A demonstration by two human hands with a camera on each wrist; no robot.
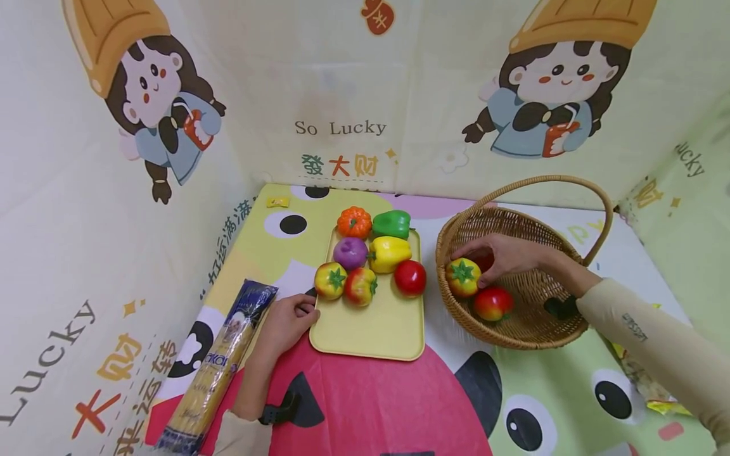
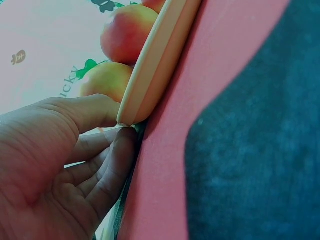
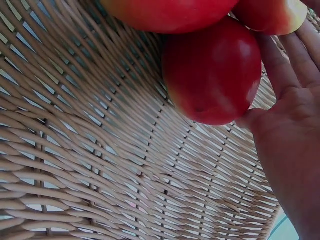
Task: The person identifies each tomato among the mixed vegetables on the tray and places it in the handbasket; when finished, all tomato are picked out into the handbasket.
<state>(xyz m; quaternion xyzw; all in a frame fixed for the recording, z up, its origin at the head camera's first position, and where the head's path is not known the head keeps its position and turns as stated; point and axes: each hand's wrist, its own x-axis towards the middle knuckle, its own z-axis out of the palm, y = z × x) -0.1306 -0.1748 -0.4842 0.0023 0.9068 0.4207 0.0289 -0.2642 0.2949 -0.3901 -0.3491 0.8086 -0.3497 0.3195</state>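
Fingers and thumb of your left hand [image 1: 289,322] pinch the left rim of the yellow tray [image 1: 367,332], the thumb on its upper side. Well apart from it, your right hand [image 1: 509,254] reaches inside the wicker basket [image 1: 533,288] on the right, its fingers and thumb curled round a yellow fruit [image 1: 463,277] with a green leafy top. That fruit sits at the basket's left side; a red fruit [image 1: 493,304] lies just nearer you, and another red one is partly hidden under your hand. On the tray, an orange pumpkin [image 1: 354,222] and a green pepper [image 1: 391,224] form the far row, a purple onion [image 1: 350,253] and a yellow pepper [image 1: 390,254] the middle. Nearer lie two red-and-yellow fruits [image 1: 360,287] and, to their right, a red tomato [image 1: 410,278]. Left of your left arm lies a pasta packet [image 1: 219,364]; a small yellow packet [image 1: 277,202] rests far left.
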